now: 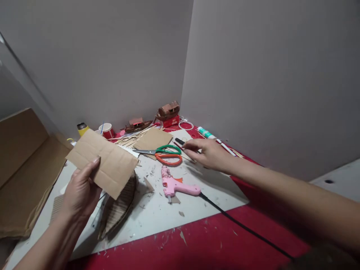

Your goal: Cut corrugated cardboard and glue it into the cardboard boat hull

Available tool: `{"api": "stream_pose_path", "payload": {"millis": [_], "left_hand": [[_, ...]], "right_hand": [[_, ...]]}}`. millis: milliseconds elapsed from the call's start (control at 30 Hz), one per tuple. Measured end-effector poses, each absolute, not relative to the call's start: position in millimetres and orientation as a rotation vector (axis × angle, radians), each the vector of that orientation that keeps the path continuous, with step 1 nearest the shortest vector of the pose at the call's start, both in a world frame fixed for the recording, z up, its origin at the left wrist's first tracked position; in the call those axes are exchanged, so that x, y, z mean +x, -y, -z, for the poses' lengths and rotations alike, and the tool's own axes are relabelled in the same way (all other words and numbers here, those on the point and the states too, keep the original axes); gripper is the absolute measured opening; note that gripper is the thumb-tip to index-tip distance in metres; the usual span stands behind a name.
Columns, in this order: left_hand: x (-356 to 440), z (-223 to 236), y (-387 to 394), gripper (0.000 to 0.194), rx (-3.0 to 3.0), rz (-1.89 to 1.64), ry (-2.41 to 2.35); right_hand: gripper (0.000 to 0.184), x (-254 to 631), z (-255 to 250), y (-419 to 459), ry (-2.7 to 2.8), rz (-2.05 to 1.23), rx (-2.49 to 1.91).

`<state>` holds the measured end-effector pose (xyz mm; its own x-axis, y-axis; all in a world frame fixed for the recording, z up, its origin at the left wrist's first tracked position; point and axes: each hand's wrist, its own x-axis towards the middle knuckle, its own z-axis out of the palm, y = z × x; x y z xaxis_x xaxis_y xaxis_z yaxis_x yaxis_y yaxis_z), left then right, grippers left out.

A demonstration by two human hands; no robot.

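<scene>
Left hand clamped on cardboard rectangle; right hand at black pen — can't tell whether fingers grip it — near scissors.

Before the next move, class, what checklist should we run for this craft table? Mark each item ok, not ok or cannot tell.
1. Left hand grips the cardboard piece: ok.
2. Right hand has hold of the black pen-like item: cannot tell; the fingers are close, contact unclear.
3. Scissors are in neither hand: ok, they lie on the table.
4. Pink glue gun is out of both hands: ok, it lies on its side.
5. Glue gun is cool: cannot tell.
6. White sheet is free of scraps: not ok, bits are scattered about.
</scene>
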<state>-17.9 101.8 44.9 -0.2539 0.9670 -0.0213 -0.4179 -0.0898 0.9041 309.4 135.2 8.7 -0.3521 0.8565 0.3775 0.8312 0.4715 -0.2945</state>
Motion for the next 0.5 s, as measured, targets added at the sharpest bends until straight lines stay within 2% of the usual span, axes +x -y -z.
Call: {"api": "stream_pose_path", "payload": {"millis": [133, 333, 500], "left_hand": [[-12, -37, -94, 0.030, 0.703, -1.571, -1.031], [-7, -36, -81, 0.033, 0.785, -1.495, -0.996], [-13, -34, -80, 0.041, 0.812, -1.469, -0.947]], "right_hand": [[0.027, 294, 10, -155, 2.397, -0.082, -1.490], [0.010, 255, 16, -194, 2.580, -0.097, -1.616], [0.011, 254, 12, -199, 2.582, -0.014, -1.632]]}}
